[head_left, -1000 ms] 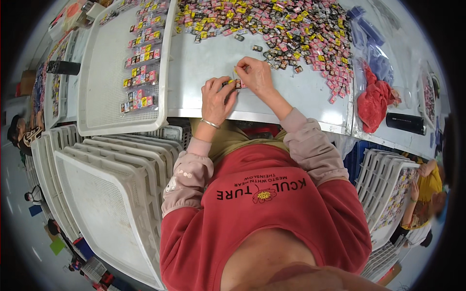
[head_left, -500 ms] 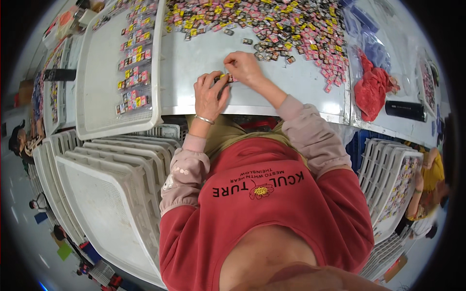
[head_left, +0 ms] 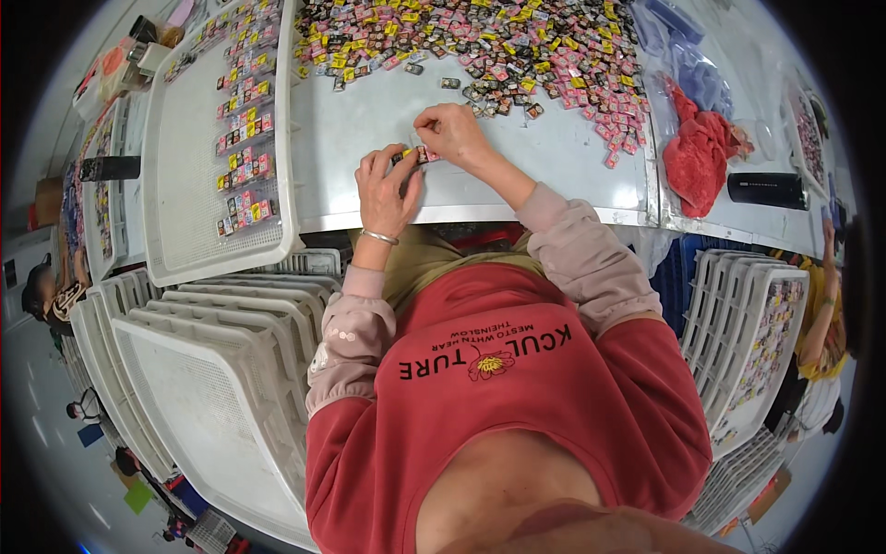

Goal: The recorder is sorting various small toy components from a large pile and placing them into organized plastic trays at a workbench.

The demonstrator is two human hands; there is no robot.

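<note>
My left hand [head_left: 386,189] and my right hand [head_left: 452,137] meet over the white table [head_left: 369,129], both pinching a short row of small coloured pieces [head_left: 415,155] between the fingertips. A bracelet sits on my left wrist. Beyond the hands spreads a wide heap of small pink, yellow and dark pieces [head_left: 498,51]. To the left lies a white mesh tray [head_left: 189,222] with several such pieces set in neat rows [head_left: 242,138].
A red cloth [head_left: 694,152] and clear bags lie at the right of the table, with a black cylinder [head_left: 766,189] beside them. Stacks of white trays [head_left: 185,369] stand at lower left and lower right [head_left: 748,342]. Other people work at both side edges.
The view has shifted slightly. My hands stayed together at the table's near edge, still working the small pieces between the fingertips.
</note>
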